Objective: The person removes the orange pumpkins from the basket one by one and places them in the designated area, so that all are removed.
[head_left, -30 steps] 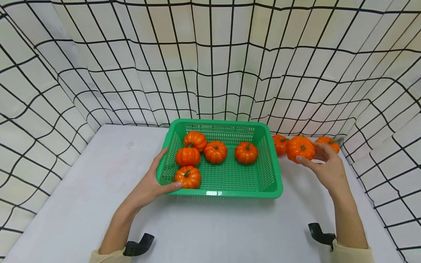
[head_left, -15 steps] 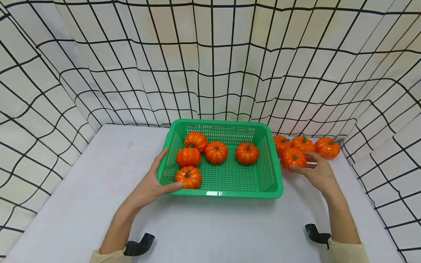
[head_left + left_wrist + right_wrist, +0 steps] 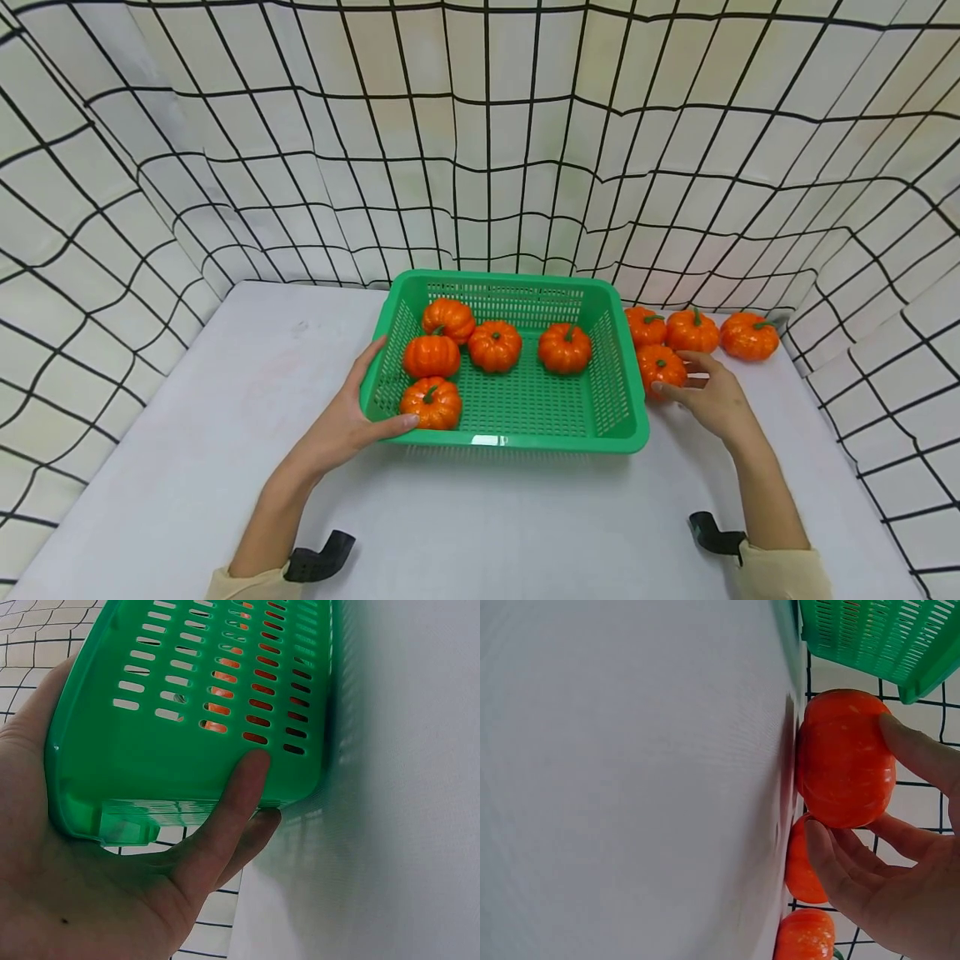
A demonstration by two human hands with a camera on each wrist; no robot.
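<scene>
Orange pumpkins were split between two places. Four lay inside the green basket [image 3: 504, 358]: one near the front left corner [image 3: 430, 402], one behind it [image 3: 431, 356], one at the back left [image 3: 447, 320], one towards the middle [image 3: 494, 345], and a fifth further right [image 3: 564, 347], so five in all were inside. Four more sat outside on the white surface [image 3: 480, 517], to the right of the basket.

Of those four, the held pumpkin [image 3: 660, 369] rested on the surface just beside the basket's right wall, and the right hand [image 3: 712, 400] gripped it, thumb on the near side and fingers [image 3: 840, 881] curled round the far side, as the right wrist view showed. Whether it pressed down on the surface or was only just touching could not be told. Behind it stood two pumpkins [image 3: 646, 325] [image 3: 692, 330] side by side, and a last one [image 3: 747, 335] lay further right, near the gridded backdrop [image 3: 480, 150].

The left hand [image 3: 347, 417] held the basket's front left corner, thumb [image 3: 232, 802] along the outer wall and the palm cupping the rim.

Judged from this layout, the sorting seemed a little past halfway: five pumpkins in, four out, one of the four already in the fingers' grip but not lifted over the wall.
</scene>
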